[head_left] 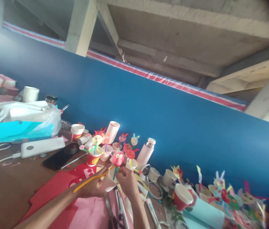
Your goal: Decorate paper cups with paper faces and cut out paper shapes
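The left hand (90,187) clenches a white paper cup (109,180), which sits tilted just above a sheet of pink craft paper (88,216). The right hand (127,182) grasps the cup's other side (its exact fingerhold is hidden). A yellow pipe cleaner (91,180) points down-left from the cup, its long axis slanting across the left hand, below a pink paper-faced figure (118,158).

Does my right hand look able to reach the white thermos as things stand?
Probably yes: the thermos sits just beyond your right hand, with only a small paper cup partly between them. That hand seems busy at a larger cup, though.
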`<state>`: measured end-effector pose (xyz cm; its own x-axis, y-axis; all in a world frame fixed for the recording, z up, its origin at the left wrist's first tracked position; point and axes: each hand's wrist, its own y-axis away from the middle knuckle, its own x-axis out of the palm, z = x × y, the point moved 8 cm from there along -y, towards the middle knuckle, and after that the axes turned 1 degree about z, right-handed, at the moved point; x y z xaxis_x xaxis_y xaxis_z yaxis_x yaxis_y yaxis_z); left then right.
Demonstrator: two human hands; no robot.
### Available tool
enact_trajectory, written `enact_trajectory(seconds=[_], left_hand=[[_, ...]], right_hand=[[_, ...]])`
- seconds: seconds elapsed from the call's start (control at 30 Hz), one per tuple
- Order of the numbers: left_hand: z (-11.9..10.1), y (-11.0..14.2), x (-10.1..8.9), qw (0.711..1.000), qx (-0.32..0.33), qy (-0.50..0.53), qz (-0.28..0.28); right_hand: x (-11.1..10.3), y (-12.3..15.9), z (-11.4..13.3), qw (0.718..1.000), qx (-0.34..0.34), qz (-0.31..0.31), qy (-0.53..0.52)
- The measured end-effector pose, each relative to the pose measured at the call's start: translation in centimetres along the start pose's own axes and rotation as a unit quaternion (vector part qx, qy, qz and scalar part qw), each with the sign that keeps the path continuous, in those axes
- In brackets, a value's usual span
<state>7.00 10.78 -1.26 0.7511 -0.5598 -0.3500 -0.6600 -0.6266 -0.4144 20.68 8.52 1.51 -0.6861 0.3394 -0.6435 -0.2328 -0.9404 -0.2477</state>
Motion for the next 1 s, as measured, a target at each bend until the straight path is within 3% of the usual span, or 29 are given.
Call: enact_trajectory(seconds=[0.07,0.1,0.27,0.4,0.47,0.57,0.73,0.87,1.0], left_hand=[[0.3,0.1,0.4,0.994,-0.023,0.098,0.046],[0.6,0.2,0.2,0.989,-0.040,0.133,0.043],[1.9,0.5,-3.5,0.978,-0.079,0.160,-0.107],[0.5,-0.3,-6.1,0.964,-0.021,0.238,-0.113],[0.2,-0.4,-7.8,0.964,-0.026,0.222,-0.145],[0.1,0.0,-9.6,0.969,-0.084,0.101,-0.211],[-0.4,-0.4,-6.4,0.984,-0.123,-0.046,-0.120],[0.7,-0.8,-3.4,0.990,-0.120,-0.019,-0.069],[1.9,-1.0,-2.7,0.992,-0.116,-0.019,-0.055]], right_hand=[[-0.3,-0.1,-0.4,1.000,0.008,-0.003,-0.004],[-0.4,-0.2,-0.6,1.000,0.011,-0.004,-0.007],[-0.7,-0.2,-0.9,1.000,0.021,0.000,-0.016],[-0.7,0.0,-0.7,1.000,0.024,-0.002,-0.010],[-0.7,0.0,-0.8,1.000,0.026,-0.007,-0.002],[-0.5,0.0,-0.8,0.999,0.028,-0.011,0.011],[0.2,-0.1,-0.6,0.999,0.023,0.002,0.022],[0.4,0.0,-0.4,1.000,0.017,0.010,0.022],[0.7,0.0,-0.4,1.000,0.001,0.016,0.011]])
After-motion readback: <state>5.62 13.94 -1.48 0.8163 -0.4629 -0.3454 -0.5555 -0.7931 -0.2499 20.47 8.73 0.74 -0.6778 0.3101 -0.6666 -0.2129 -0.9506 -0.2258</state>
